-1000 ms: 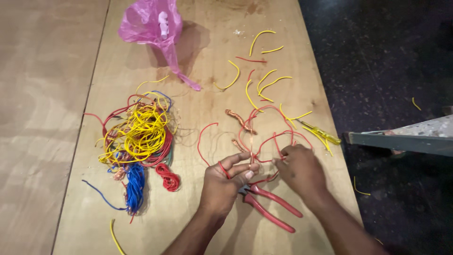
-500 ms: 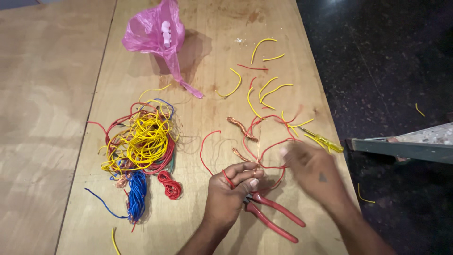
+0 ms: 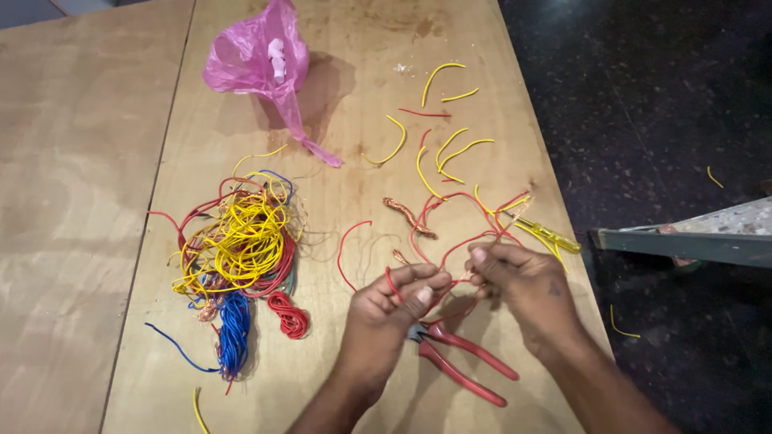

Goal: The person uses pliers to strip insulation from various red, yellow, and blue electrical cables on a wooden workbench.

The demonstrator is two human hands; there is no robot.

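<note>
Now both hands (image 3: 394,309) (image 3: 523,285) have lifted the red wire (image 3: 450,253) above the pliers (image 3: 462,362).

Thin red wire (image 3: 450,253) — curved, pinched

Left hand (image 3: 394,305): lifted slightly off the worktop, a red wire (image 3: 392,283) now pinched between its fingers.
Right hand (image 3: 523,285): drawn back toward the left, fingertips closed on the same wire.
Pliers (image 3: 462,362): more fully uncovered.

Matt plywood table (image 3: 354,185); glossy plastic-sheathed red wire (image 3: 392,283); crinkly pink plastic bag (image 3: 249,60).
</note>
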